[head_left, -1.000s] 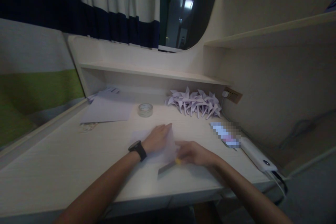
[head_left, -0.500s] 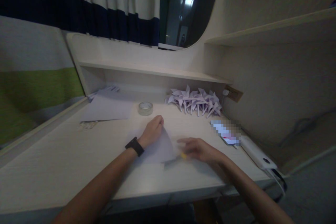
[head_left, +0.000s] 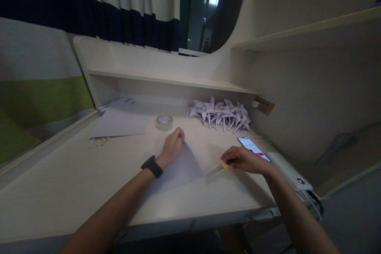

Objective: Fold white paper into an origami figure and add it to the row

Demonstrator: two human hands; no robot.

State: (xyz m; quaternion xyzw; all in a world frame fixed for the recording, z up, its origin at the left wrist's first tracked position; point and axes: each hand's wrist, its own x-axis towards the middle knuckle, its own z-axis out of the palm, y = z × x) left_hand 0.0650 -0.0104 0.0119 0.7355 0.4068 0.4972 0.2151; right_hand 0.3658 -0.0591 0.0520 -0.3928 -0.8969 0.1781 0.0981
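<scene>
1. two bare hands work at a pale desk (head_left: 98, 190), a sheet (head_left: 186, 170) of white paper lying flat between the forearms, towards the left one.
2. left hand (head_left: 172, 147), nearer of the pair, rests on the sheet's far end, fingers curled into a loose fist; whether they pinch the paper cannot be told.
3. right hand (head_left: 244, 160) grips a knife with a yellow end (head_left: 225, 165), held to the right of the sheet, well apart from the other hand.
4. the key line: the blade, blurred, points left and towards the near edge of the desk, its tip just beside the sheet's right corner. contact cannot be made out.
5. the sheet's right edge slants from the left fist down to that corner, crossing the knife's line; its long axis is unclear, the wrist and forearm covering the left side.
6. beyond the hands: tape (head_left: 164, 123) past the left fist, paper pinwheels (head_left: 220, 113) at the back, a phone (head_left: 248, 145) just past the right hand.
</scene>
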